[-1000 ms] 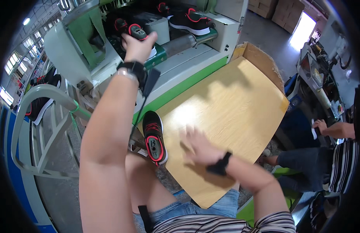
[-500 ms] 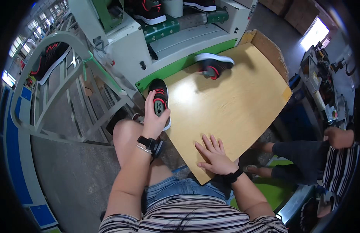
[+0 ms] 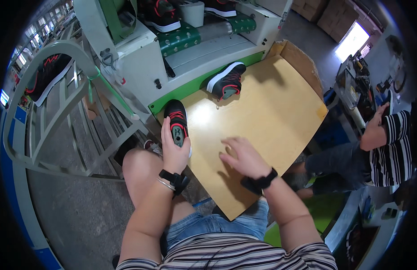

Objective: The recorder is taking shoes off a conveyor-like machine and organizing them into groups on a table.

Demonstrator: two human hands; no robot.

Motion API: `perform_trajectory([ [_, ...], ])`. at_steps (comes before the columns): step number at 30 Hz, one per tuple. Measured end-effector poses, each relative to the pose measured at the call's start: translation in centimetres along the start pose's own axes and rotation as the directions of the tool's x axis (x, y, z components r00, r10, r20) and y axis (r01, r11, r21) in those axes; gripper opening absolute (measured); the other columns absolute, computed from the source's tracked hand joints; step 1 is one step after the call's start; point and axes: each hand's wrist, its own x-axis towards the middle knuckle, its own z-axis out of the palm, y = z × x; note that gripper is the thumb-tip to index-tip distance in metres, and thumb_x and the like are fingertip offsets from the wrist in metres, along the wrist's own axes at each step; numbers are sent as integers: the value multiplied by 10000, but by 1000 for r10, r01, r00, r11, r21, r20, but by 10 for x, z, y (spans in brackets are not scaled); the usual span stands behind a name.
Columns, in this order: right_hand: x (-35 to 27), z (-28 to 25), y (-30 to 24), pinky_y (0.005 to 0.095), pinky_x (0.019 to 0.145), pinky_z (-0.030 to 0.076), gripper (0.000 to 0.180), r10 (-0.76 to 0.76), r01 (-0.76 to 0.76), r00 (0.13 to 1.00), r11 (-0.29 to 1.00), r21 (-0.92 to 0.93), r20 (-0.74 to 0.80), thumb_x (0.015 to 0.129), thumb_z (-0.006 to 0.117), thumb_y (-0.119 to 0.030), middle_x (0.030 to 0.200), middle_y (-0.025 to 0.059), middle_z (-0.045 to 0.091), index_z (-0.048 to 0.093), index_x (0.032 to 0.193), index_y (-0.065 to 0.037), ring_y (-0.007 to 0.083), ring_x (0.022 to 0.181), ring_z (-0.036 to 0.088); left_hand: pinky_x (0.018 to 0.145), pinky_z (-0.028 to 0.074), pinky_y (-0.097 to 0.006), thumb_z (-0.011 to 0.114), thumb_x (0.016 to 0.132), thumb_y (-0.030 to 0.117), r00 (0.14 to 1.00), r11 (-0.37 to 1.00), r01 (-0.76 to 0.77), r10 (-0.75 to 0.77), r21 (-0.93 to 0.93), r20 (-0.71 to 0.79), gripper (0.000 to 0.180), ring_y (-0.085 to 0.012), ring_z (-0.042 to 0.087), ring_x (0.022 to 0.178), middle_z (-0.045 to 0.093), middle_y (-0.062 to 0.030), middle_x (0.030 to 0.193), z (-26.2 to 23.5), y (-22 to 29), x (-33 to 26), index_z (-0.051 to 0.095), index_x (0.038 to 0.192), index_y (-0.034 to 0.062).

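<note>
The left hand (image 3: 174, 150) wraps its fingers around the heel end of a black sports shoe with red laces (image 3: 177, 121), which lies at the near left corner of the light wooden tabletop (image 3: 280, 112), toe pointing away. The right hand (image 3: 244, 157) rests on the tabletop with fingers loosely spread, pinching nothing, a little to the right of that shoe. A second black shoe with a white sole (image 3: 226, 81) lies tipped on its side at the tabletop's far edge, against the green-and-white machine (image 3: 172, 58). A grey metal rack (image 3: 60, 99) stands left of the tabletop. A seated person in a striped shirt (image 3: 393, 144) is beyond its right edge.
</note>
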Motion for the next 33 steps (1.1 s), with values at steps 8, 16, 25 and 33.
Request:
perform_trajectory([
  [8, 202, -18, 26, 693, 1164, 191, 535, -1, -157, 875, 945, -288, -483, 922, 654, -492, 1632, 193, 288, 609, 1387, -229, 455, 1516, 186, 1209, 301, -451, 651, 816, 37, 998, 998, -63, 63, 3, -20, 775, -408, 391, 1436, 397, -261, 1526, 1, 3, 2, 336, 1520, -38],
  [16, 186, -34, 80, 477, 1093, 412, 676, 152, -152, 705, 986, 61, -693, 710, 847, -304, 1363, 219, 499, 550, 1233, 3, 404, 1266, 464, 1189, 319, -439, 650, 814, 65, 992, 992, -114, 116, 50, -57, 765, -406, 429, 1389, 426, -261, 1495, 3, -1, 2, 360, 1516, -31],
  [25, 58, -4, -10, 522, 1128, 388, 836, -107, 5, 891, 974, -227, -441, 759, 842, -258, 1587, 295, 308, 454, 1478, -79, 485, 1340, 438, 1195, 313, -479, 676, 823, 98, 993, 995, -93, 96, 46, -66, 792, -424, 385, 1434, 395, -263, 1538, 2, -9, 2, 343, 1537, 15],
  [33, -42, 43, -29, 530, 1213, 278, 823, -182, 171, 983, 956, 238, 28, 930, 727, -279, 1682, 221, 181, 284, 1609, -136, 401, 1537, 243, 1182, 342, -425, 700, 848, 67, 994, 994, -102, 103, 31, -26, 796, -385, 427, 1401, 400, -242, 1513, 5, -3, 3, 315, 1541, -11],
])
